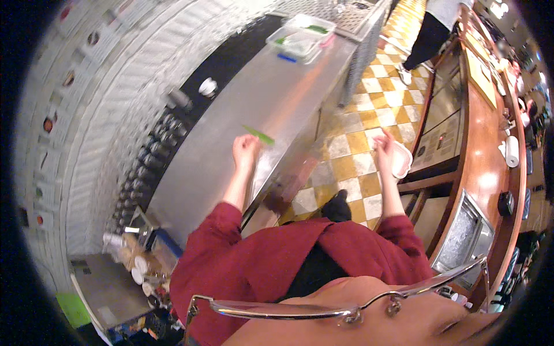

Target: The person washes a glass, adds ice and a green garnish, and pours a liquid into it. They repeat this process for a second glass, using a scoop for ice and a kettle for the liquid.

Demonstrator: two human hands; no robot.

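My left hand [245,151] is over the steel counter [225,115], its fingers pinched on a narrow green strip [258,134] that looks like a leaf. The strip sticks out on both sides of the fingertips. Out over the floor to the right, my right hand [385,149] holds a small white dish [401,161] with a pinkish inside. The dish shows beside the palm and wrist, and the fingers' exact hold is partly hidden. At the counter's far end stands a clear plastic container [304,39] with green pieces inside.
Dark bottles or jars [153,147] line the wall side of the counter near a small white cup [208,87]. A wooden bar [482,150] with an ice well [463,230] runs along the right. Another person [433,34] stands farther up the checkered floor [360,124].
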